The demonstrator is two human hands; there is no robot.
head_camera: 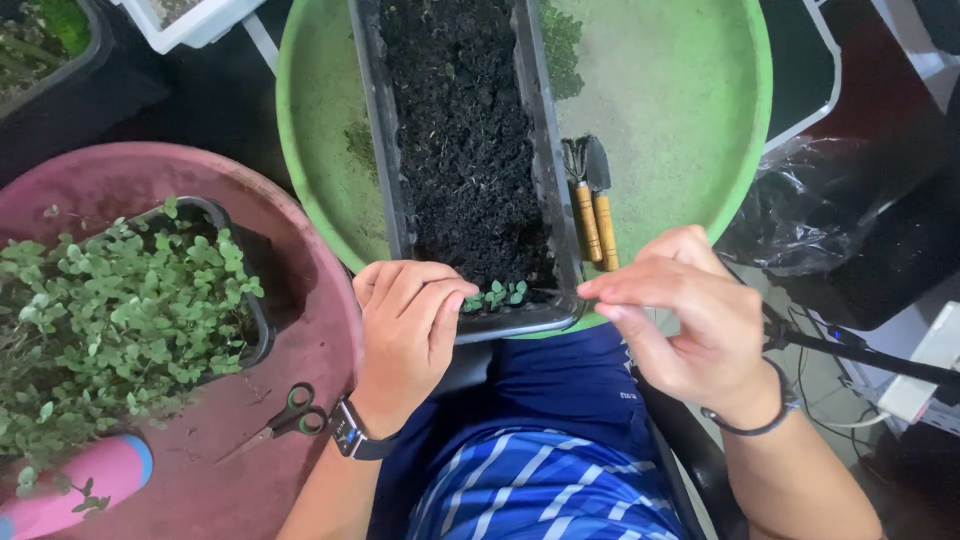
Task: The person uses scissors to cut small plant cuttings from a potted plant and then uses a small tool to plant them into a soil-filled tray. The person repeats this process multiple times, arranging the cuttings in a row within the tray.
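Left hand (408,330) rests at the near end of a long black rectangular plastic planter (470,160) filled with dark soil, fingers curled loosely, thumb and fingertips touching the soil beside a small cluster of green seedlings (495,296); nothing visibly gripped. Right hand (680,315) hovers just right of the planter's near corner, fingers extended and pressed together toward the thumb as in a pinch; whether anything is held between them cannot be told. Seedlings sit in the soil at the planter's near edge, between the two hands. Planter lies across a large round green plastic basin (680,100). Two small garden tools with wooden handles (592,205), a rake and a shovel, lie in the basin just beside the planter's right wall. To the left, a round dull-pink basin (300,400) holds a black tray of dense green sprouts (110,320) and green-handled scissors (285,418). Crumpled black plastic bag (820,200) lies at right.
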